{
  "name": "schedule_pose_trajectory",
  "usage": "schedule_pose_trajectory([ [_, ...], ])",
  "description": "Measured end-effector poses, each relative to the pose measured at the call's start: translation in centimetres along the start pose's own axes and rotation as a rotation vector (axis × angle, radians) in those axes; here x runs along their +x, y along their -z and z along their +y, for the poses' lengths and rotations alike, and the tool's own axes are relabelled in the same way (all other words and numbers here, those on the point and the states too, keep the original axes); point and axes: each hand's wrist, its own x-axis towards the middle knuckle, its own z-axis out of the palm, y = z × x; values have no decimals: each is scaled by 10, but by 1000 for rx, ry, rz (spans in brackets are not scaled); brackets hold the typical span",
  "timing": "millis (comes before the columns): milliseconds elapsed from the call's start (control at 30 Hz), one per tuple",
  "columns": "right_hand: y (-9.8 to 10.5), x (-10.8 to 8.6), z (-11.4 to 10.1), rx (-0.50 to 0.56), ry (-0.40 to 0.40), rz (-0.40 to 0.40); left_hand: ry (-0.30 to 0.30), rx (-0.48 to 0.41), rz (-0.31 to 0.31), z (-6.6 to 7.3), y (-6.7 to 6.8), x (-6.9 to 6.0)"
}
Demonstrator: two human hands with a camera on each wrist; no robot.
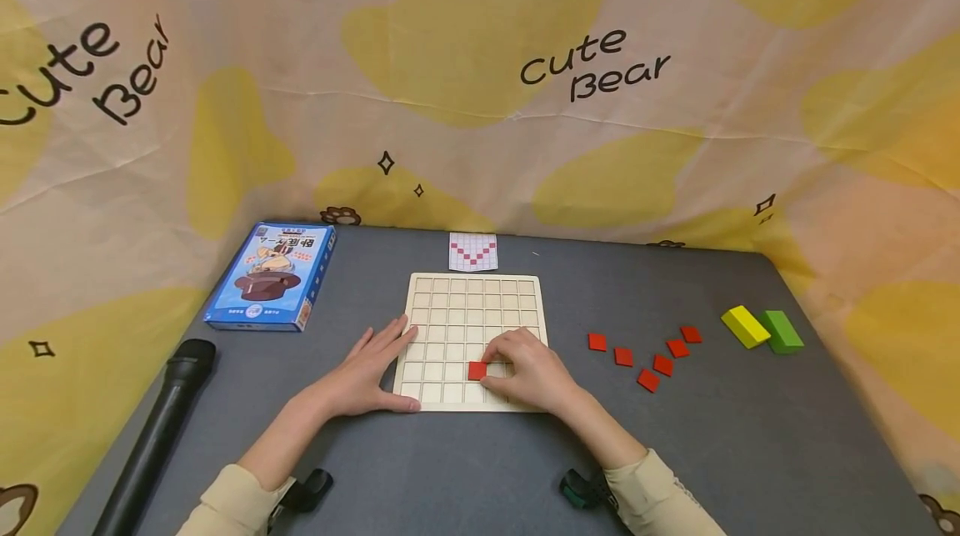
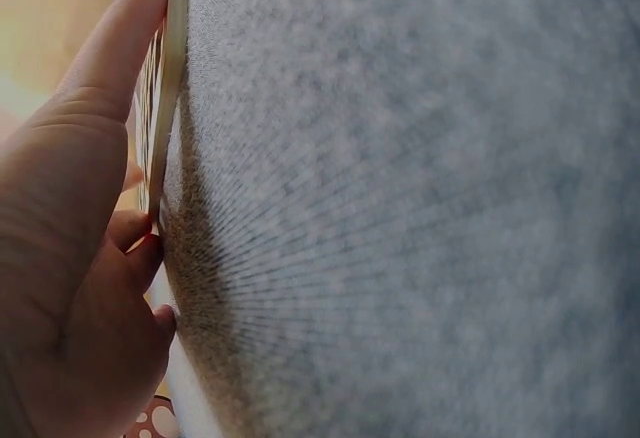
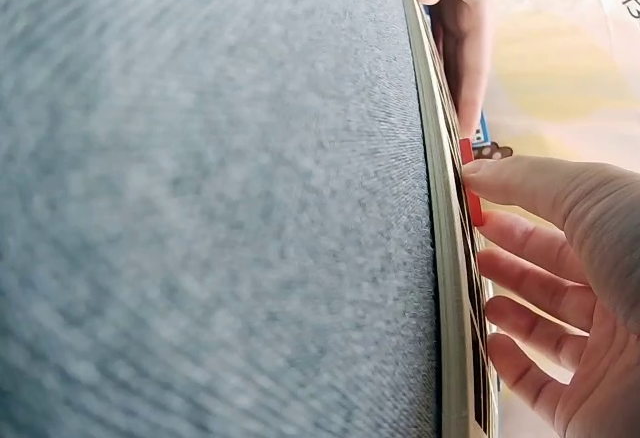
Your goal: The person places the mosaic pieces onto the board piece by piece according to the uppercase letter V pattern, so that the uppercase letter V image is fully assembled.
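Note:
A pale wooden grid board lies flat on the grey table. My right hand pinches a red square tile between thumb and fingers, at a lower row of the board. In the right wrist view the same red tile stands at the board's surface, the thumb at its near edge. My left hand rests at the board's left edge with fingers spread, its thumb by the lower left corner. Seen from the left wrist, the thumb touches the board's edge.
Several loose red tiles lie right of the board, with a yellow block and a green block beyond. A pink-patterned card sits behind the board. A blue box and a black tube-shaped object are at left.

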Motion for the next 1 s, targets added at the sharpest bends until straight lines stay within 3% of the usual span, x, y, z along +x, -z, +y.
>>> schedule_pose_trajectory([
  [500, -3, -2, 3, 29, 38, 17, -16, 11, 7, 1, 0, 1],
  [667, 4, -7, 12, 36, 69, 82, -10, 11, 4, 0, 1, 2],
  [800, 16, -15, 26, 29, 38, 156, -4, 2, 20, -2, 2, 2],
  [1000, 38, -34, 56, -18, -87, 214, -10, 13, 47, -5, 4, 1],
])
